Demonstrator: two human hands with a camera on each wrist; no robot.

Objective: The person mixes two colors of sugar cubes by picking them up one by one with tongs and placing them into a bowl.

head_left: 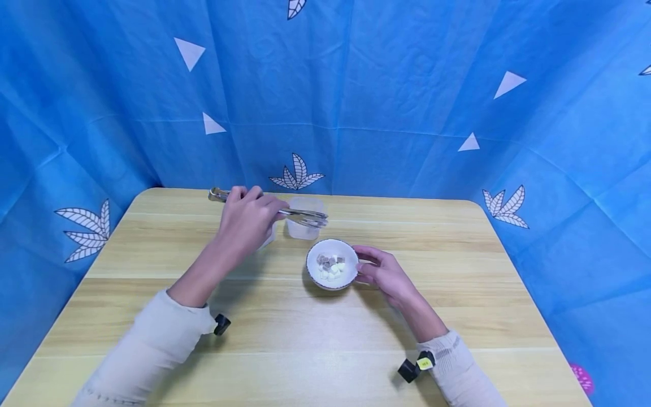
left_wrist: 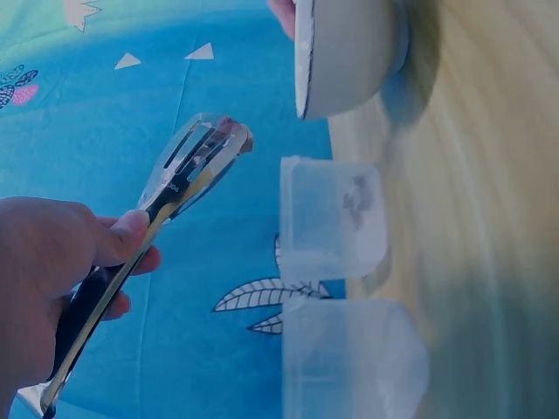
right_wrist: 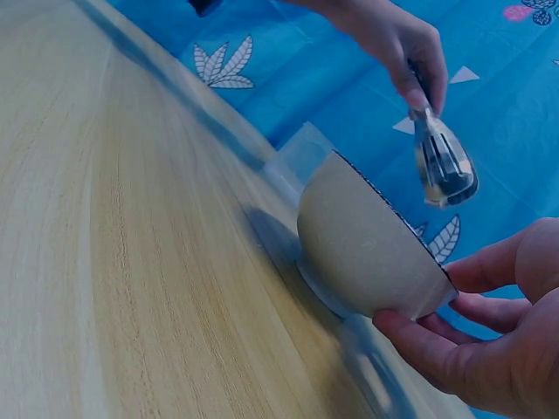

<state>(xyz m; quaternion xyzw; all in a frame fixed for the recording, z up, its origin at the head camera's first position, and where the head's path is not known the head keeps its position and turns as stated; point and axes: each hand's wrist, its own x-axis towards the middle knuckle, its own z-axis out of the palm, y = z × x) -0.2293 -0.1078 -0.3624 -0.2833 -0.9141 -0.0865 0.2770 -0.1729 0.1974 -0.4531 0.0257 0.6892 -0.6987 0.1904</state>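
Note:
My left hand (head_left: 250,217) grips a pair of metal serving tongs (head_left: 303,217) with slotted ends, held in the air over the far part of the table. In the left wrist view, a small brownish piece (left_wrist: 245,140) shows between the tong tips. A white bowl (head_left: 313,261) with a dark rim is near the middle of the table, holding several brown and white pieces (head_left: 330,267). My right hand (head_left: 382,273) holds the bowl's right side, thumb and fingers against its outer wall. Whether the bowl's foot touches the table cannot be told.
Two clear plastic containers stand behind the bowl: one (left_wrist: 319,218) with something dark at its bottom, the other (left_wrist: 349,362) beside it, partly behind my left hand in the head view. A wooden table (head_left: 315,345) meets a blue patterned curtain (head_left: 386,113) at the back.

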